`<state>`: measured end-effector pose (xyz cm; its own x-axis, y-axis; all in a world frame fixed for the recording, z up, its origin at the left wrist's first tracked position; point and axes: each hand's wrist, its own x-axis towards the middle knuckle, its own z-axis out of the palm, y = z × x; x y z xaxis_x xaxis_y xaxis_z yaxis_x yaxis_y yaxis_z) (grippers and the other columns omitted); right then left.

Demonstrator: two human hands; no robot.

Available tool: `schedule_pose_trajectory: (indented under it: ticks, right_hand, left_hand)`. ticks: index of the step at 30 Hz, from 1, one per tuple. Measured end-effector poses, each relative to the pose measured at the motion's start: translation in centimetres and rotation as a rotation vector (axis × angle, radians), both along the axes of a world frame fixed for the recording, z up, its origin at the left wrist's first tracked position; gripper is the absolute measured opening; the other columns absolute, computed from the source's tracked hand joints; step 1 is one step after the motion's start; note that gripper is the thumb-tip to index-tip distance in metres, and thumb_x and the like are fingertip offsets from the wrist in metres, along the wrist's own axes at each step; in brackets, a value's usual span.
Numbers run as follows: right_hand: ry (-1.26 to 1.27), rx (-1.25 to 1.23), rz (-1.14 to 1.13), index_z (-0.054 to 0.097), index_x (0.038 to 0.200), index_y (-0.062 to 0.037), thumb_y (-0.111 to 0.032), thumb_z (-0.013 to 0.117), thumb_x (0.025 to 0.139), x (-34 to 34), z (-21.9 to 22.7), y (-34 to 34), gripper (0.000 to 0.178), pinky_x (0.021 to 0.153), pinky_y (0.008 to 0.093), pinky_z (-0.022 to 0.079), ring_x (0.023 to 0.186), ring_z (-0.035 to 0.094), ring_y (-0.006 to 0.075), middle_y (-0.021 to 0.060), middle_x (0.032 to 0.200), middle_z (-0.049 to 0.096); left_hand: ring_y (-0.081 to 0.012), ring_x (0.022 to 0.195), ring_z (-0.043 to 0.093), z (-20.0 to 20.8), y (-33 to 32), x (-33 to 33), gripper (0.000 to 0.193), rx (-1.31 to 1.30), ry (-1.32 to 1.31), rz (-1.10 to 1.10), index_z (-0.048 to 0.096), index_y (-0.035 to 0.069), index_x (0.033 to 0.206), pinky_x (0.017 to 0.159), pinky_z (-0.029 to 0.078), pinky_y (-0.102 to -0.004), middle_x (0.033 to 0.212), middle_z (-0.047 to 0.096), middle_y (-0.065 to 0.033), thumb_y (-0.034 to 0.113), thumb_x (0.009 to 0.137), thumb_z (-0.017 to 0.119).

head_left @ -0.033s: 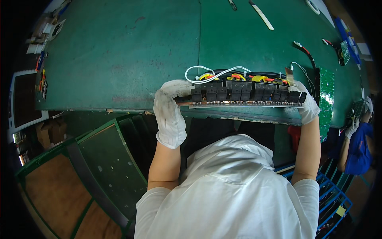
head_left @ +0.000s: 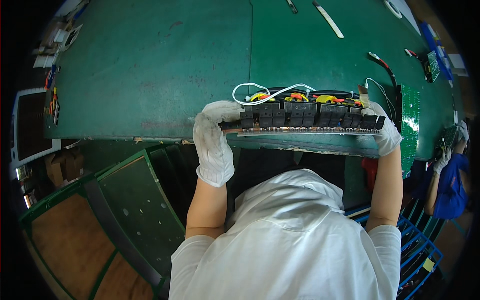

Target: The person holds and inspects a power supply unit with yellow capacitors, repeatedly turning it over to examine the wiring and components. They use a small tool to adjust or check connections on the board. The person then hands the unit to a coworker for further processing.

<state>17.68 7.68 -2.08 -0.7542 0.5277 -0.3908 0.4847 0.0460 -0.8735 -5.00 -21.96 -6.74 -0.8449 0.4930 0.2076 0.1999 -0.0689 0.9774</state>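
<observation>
A long circuit board [head_left: 310, 131] stands on edge near the table's front, its row of black blocky components [head_left: 300, 116] facing up toward me. Yellow-and-red coil parts [head_left: 327, 99] show along its far side, and a looped white cable [head_left: 242, 91] sticks out beyond them. My left hand [head_left: 214, 135], in a white glove, is closed around the board's left end. The gloved right hand [head_left: 387, 131] grips the opposite end, its fingers partly hidden by the components.
Green matting covers the table [head_left: 165, 65]. At right lie another green circuit board [head_left: 410, 117] and a red-and-black cable [head_left: 385, 65]; a white-bladed tool [head_left: 328, 19] lies at the far side. A co-worker in blue [head_left: 452, 185] handles a board at far right. Blue racks [head_left: 420, 240] stand below right.
</observation>
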Motion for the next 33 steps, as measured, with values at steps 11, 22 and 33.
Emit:
schedule_pose_trajectory:
  ticks: [11,22,33]
  right_hand:
    - [-0.032,0.032,0.022,0.061,0.105,0.0042,-0.041,0.062,0.081,-0.3,0.9,-0.8,0.051,0.071,0.0252,0.045,0.080,0.053,0.0101,0.0038,0.090,0.062]
    - [-0.030,0.058,0.013,0.061,0.105,0.0041,-0.037,0.060,0.084,0.1,0.5,-0.6,0.047,0.071,0.0253,0.045,0.079,0.053,0.0097,0.0034,0.090,0.062]
    - [-0.017,-0.013,0.024,0.062,0.106,0.0033,-0.035,0.060,0.085,0.2,0.0,-0.2,0.043,0.070,0.0247,0.045,0.078,0.053,0.0087,0.0025,0.090,0.063]
  left_hand:
    - [-0.0220,0.098,0.058,0.3,0.0,0.0,0.055,0.021,0.069,-0.057,0.060,-0.003,0.103,0.089,0.043,-0.0343,0.102,0.064,-0.0132,0.043,0.099,0.029]
    - [-0.0246,0.094,0.060,2.0,0.4,0.2,0.055,0.078,-0.067,-0.104,0.062,-0.006,0.098,0.085,0.045,-0.0346,0.100,0.062,-0.0172,0.042,0.098,0.037]
    - [-0.0250,0.096,0.059,0.8,0.2,0.1,0.042,0.162,0.025,-0.133,0.054,-0.007,0.113,0.089,0.046,-0.0348,0.107,0.061,-0.0169,0.025,0.102,0.030]
